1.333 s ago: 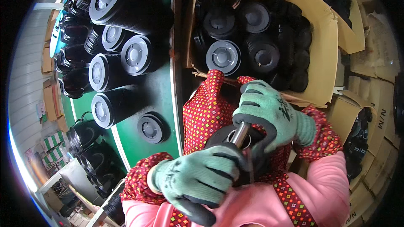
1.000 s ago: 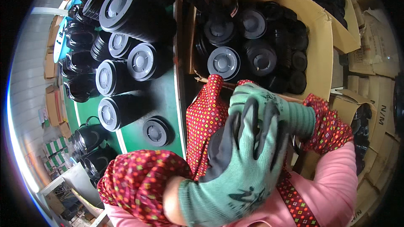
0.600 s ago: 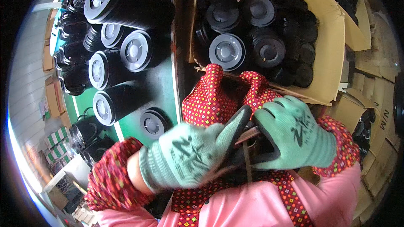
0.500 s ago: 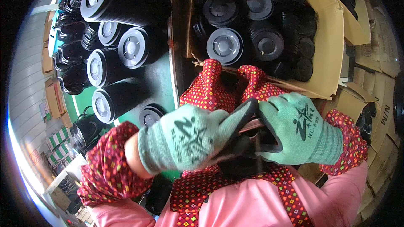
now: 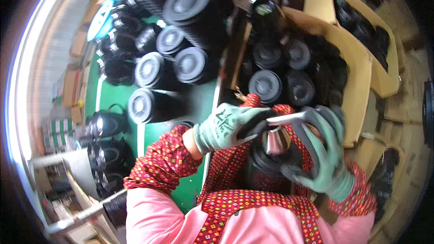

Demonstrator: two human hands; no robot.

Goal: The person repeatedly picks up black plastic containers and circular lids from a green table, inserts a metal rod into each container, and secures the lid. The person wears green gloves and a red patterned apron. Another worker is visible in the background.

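Here's the left hand [image 5: 228, 126], gloved in green and black, pinched tight on one end of a shiny metal strip [image 5: 285, 119]. The right hand [image 5: 330, 165] comes at the other end, fingers bent over the strip, thumb low beside a black disc [image 5: 267, 162]; whether it's actually gripping, I can't tell. Just under the strip sits a shiny metal cone [image 5: 276, 143], in front of the disc, all of it close above the patterned red apron [image 5: 262, 199]. Over to the left, the green worktop [image 5: 156, 136] carries black stacks with grey round tops, the nearest stack [image 5: 140, 106] lying on its side. Beyond the hands stands an open cardboard box [image 5: 359, 104], packed with dark round pieces, one grey-topped piece [image 5: 265, 86] near its closest edge.
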